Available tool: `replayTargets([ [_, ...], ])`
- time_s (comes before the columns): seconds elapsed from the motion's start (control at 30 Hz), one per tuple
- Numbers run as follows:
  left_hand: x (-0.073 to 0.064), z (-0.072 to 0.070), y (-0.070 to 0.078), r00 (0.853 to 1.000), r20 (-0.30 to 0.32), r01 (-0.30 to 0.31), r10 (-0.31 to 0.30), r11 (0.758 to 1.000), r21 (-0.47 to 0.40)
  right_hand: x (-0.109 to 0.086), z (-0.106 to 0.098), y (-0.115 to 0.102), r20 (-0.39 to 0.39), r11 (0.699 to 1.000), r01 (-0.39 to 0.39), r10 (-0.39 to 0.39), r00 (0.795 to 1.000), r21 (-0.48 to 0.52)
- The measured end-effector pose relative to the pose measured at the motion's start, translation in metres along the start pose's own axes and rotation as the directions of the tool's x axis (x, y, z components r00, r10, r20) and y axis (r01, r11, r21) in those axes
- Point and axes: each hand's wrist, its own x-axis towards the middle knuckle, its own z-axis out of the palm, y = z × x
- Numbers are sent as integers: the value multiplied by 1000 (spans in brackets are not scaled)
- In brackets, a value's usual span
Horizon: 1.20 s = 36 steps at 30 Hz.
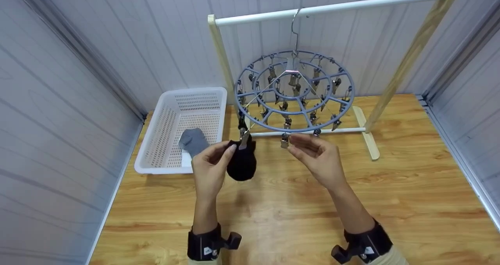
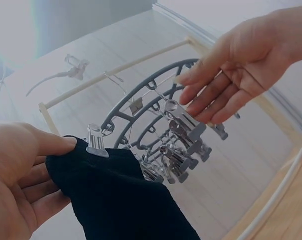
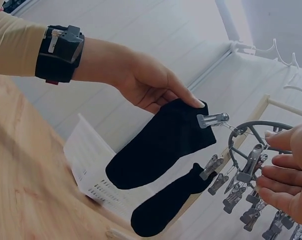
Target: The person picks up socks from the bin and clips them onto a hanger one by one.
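The left hand [image 1: 209, 169] pinches a black fabric sock [image 1: 241, 165] by its cuff, apparently to steady it where a silver metal clip [image 1: 244, 140] hangs it from the round blue-grey hanger [image 1: 291, 130], the right hand [image 1: 321, 161] parted-fingered beside another clip [image 1: 284, 141]

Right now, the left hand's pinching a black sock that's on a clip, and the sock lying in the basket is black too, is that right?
Not quite: the sock in the basket is grey, as the head view shows. The left hand is indeed pinching a black sock that's on a clip.
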Motion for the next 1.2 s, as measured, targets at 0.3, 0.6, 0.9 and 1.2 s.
replayTargets([
  [0.3, -2, 5, 2, 994, 110, 31, -27, 999, -36, 3, 1, 4, -7, 1000, -20, 20, 1000, 16],
  [0.6, -5, 14, 1, 985, 167, 53, -43, 997, -52, 5, 1, 8, 10, 998, -27, 26, 1000, 52],
  [0.9, -4, 14, -5, 981, 180, 77, -76, 997, -3, 4, 0, 6, 12, 998, -40, 39, 999, 41],
  [1.2, -2, 12, -11, 956, 231, 171, -183, 983, 70, 3, -1, 6, 21, 999, -21, 20, 1000, 37],
])
